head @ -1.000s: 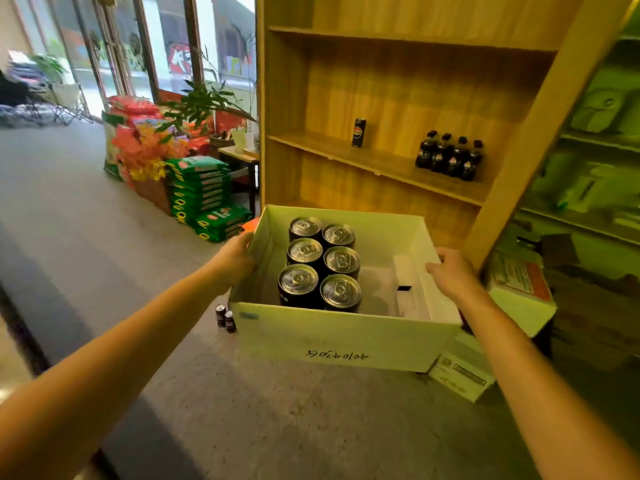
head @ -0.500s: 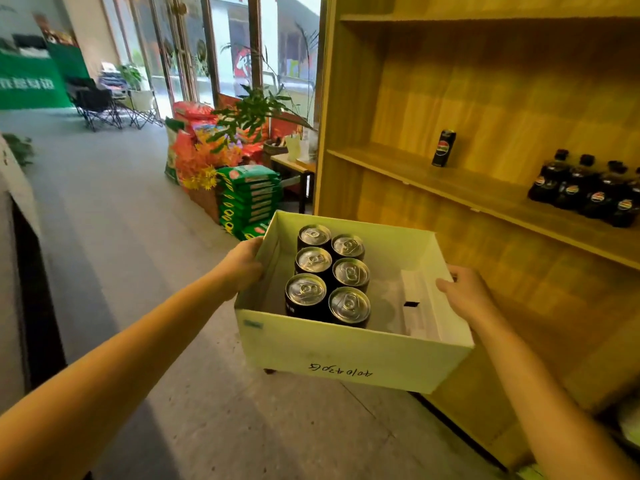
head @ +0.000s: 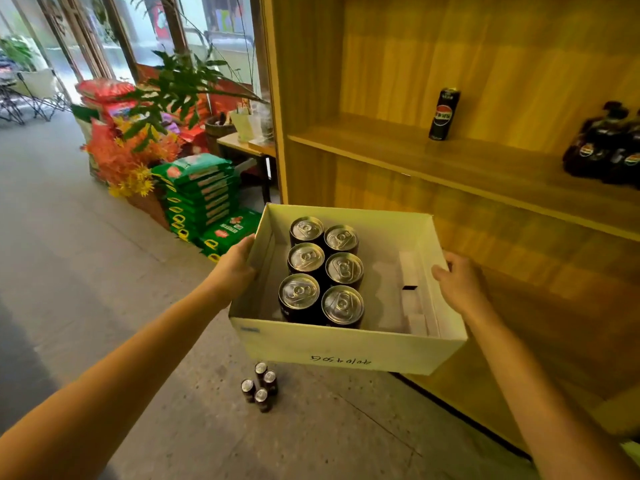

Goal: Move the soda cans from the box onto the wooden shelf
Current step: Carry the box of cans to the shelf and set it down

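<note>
Now the view is swinging closer to the wooden shelf [head: 460,161] than a second ago, and the cardboard box [head: 346,348] is being carried up beside it, off the floor. The left hand [head: 235,271] is gripping the box's left wall, fingers hidden outside it; the right hand [head: 460,289] is clasping the right wall, fingers curled over the rim. Six soda cans [head: 325,275] are still standing inside in two rows. One tall can [head: 444,114] is already standing on the shelf, so unloading is likely coming next.
</note>
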A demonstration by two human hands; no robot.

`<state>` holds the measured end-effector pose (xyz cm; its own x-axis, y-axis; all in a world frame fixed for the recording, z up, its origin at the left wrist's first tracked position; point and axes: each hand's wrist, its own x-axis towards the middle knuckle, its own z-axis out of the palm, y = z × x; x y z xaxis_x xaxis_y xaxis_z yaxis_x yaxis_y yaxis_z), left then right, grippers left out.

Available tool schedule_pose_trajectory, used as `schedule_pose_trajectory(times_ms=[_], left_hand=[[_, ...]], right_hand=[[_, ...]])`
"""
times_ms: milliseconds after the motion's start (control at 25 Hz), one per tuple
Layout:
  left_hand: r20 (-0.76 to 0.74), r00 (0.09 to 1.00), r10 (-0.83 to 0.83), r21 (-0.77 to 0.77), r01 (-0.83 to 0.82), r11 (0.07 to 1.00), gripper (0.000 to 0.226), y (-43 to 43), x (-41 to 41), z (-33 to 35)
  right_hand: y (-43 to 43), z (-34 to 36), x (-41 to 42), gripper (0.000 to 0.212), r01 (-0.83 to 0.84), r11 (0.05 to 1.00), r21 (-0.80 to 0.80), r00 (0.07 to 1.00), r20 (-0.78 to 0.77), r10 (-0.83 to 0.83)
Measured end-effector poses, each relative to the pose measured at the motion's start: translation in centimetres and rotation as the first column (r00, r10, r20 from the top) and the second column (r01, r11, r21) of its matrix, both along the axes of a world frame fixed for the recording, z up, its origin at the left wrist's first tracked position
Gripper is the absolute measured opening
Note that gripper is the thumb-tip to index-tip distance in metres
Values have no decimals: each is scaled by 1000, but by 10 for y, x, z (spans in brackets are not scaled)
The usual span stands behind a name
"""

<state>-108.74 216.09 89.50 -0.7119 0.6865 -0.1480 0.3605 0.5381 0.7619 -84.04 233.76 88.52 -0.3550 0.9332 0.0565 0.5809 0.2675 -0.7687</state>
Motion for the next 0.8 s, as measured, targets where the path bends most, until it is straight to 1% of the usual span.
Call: schedule_pose_trajectory(times_ms=[160, 320, 400, 520, 600, 680, 800], left_hand=[[-68, 995, -76, -56, 73, 996, 71, 63, -34, -24], [-29, 974, -226, -122, 221, 968, 72, 119, -68, -60], [-13, 953, -303, -118, 300, 947, 70, 140, -79, -78], [33, 913, -407, -63, 408, 911, 67, 163, -98, -110], [25, 889, -457, -60, 458, 887, 67, 172, -112, -142], [12, 869, -495, -106, 493, 864, 71, 175, -119, -171], [32, 846, -533, -161, 531, 832, 74, 177, -128, -223]], right_hand=[[36, -20, -27, 33, 96, 995, -32, 995, 21, -95], [52, -42, -42, 37, 224, 970, -95, 974, 5, -225], [55, -60, -46, 37, 283, 952, -116, 959, 14, -283], [47, -98, -51, 32, 383, 919, -96, 923, 76, -377], [41, -128, -58, 27, 447, 893, -63, 893, 85, -441], [35, -154, -63, 30, 471, 882, -28, 879, 103, -466], [23, -207, -74, 36, 502, 863, -53, 863, 92, -496]])
